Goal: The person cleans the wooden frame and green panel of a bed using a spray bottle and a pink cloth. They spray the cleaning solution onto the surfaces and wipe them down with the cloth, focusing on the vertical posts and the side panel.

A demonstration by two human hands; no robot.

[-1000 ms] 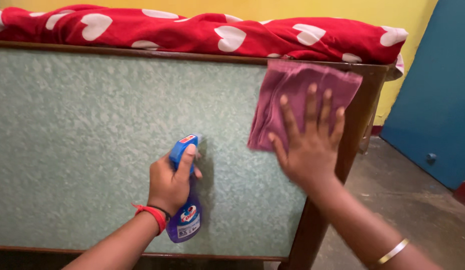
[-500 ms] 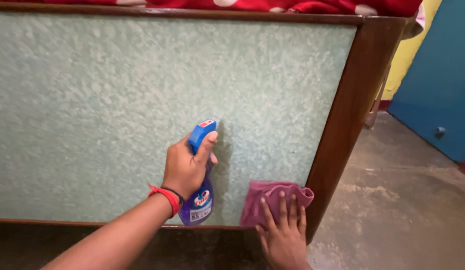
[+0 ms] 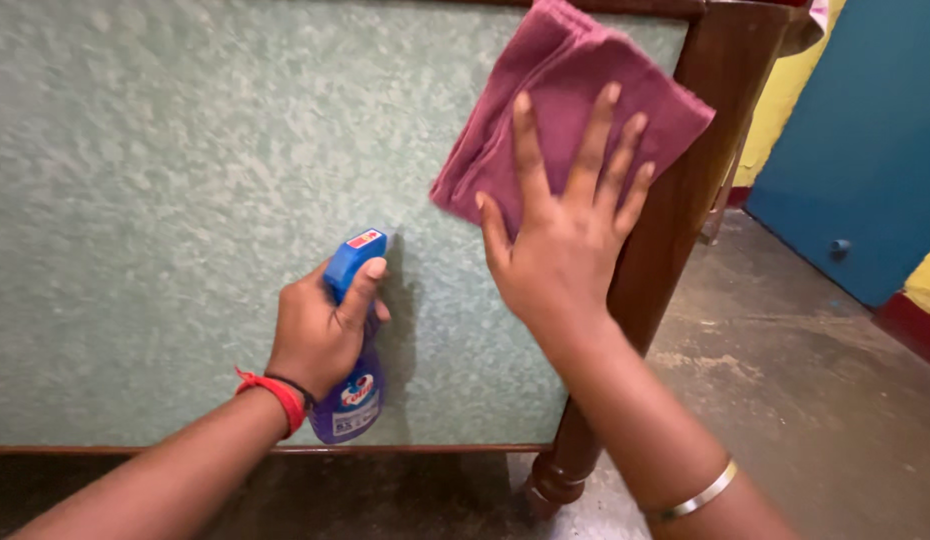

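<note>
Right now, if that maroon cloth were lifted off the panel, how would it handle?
The maroon cloth looks folded and soft, so it would probably droop and unfold. It seems light: the right hand alone pins it flat against the upright green panel, so it would likely drop if released.

A dark brown wooden post point(image 3: 685, 215) stands at the right edge of the view, smooth along its length and ending low down in a turned, rounded foot point(image 3: 557, 478). A thin wooden rail point(image 3: 185, 450) of the same colour runs along the bottom, meeting the post near its foot. To the right lies a grey concrete floor point(image 3: 785, 390), mottled and stained. Beyond it stands a blue door point(image 3: 865, 140) with a small knob-like fitting point(image 3: 838, 246) low on its face. A yellow wall point(image 3: 780, 95) shows between post and door, with a dark red skirting band point(image 3: 910, 325) along its base at the far right.
</note>
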